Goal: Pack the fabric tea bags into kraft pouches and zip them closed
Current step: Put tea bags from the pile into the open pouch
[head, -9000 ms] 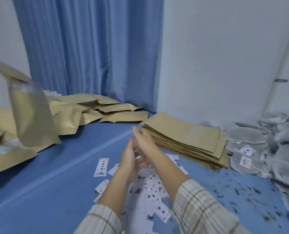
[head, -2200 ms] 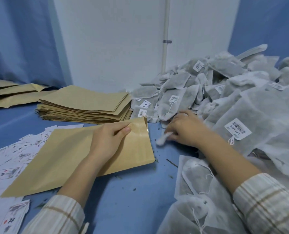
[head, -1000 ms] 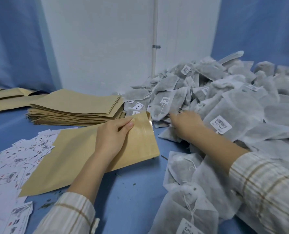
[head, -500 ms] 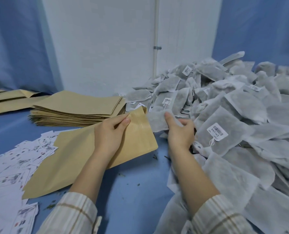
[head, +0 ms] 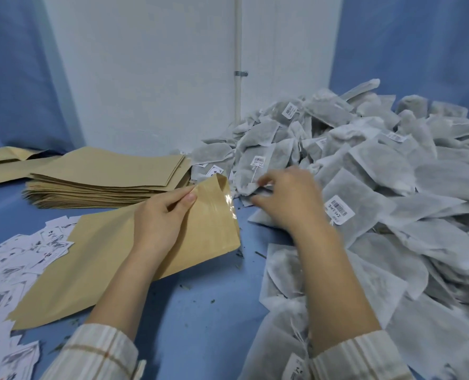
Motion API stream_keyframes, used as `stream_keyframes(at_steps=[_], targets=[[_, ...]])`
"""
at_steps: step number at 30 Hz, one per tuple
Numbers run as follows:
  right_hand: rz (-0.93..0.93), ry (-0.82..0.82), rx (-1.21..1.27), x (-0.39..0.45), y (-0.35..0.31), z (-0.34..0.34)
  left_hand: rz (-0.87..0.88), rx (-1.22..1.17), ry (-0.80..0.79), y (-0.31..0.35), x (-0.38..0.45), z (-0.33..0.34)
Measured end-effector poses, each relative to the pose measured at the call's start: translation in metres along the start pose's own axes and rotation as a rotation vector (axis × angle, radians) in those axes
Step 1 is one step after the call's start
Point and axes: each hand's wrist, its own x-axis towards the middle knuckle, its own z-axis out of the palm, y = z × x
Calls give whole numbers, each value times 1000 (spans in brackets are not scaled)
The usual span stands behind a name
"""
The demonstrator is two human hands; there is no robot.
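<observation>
Kraft pouch (head: 112,259) lies flat on the blue table (head: 200,311), long axis diagonal, mouth end raised toward the tea bag pile (head: 392,187). Mouth is parted a little; a shiny inner lining shows at the opening.

Left hand (head: 159,220) rests on top of the pouch near the mouth. Fingers (head: 184,194) are extended and lightly bent, tips on the upper lip of the pouch. Thumb is not visible from this angle, so whether it pinches the lip or only presses on it I cannot tell.

Right hand (head: 288,201) is at the near edge of the tea bag pile, just beside the pouch mouth but apart from it. Fingers are curled, tips down among the bags. The hand is motion-blurred, so a firm grip on any one bag cannot be confirmed. A tea bag (head: 258,171) with a white tag on a string sits just past the fingertips.

Tea bag pile covers the right side of the table, grey-white fabric bags, several with barcode tags. More bags lie under and beside the right forearm.

Stack of flat kraft pouches (head: 110,176) sits behind the left hand, against the wall. Small printed paper labels (head: 22,259) are scattered at the left, partly under the held pouch. Loose tea flecks dot the table between the arms.
</observation>
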Motion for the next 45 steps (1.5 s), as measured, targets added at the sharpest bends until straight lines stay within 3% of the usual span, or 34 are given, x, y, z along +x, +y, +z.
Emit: stream_keyframes(at_steps=[3, 7, 9, 16, 22, 24, 30, 34, 37, 39, 45], targets=[[195, 97, -284, -1, 19, -31, 12, -8, -2, 3, -2, 3], [400, -84, -314, -4, 27, -35, 38, -30, -39, 11, -7, 9], [441, -89, -289, -4, 30, -30, 54, -38, -63, 16, -9, 13], [445, 109, -91, -1, 45, -20, 112, -19, -136, 24, -18, 26], [445, 520, 430, 3, 57, -25, 105, -18, -122, 22, -17, 25], [437, 546, 568, 3, 51, -21, 87, -21, -107, 20, -15, 24], [296, 339, 654, -2, 17, 21, 143, -38, -57, 27, -16, 22], [40, -162, 770, -5, -7, 32, 166, -71, -53, 35, -15, 19], [17, -482, 970, -8, -12, 25, 196, -99, -41, 39, -13, 11], [-27, -498, 922, -8, -15, 20, 230, -61, -24, 40, -14, 6], [-161, -235, 427, -13, -19, -12, 408, 102, 54, 52, -21, -12]])
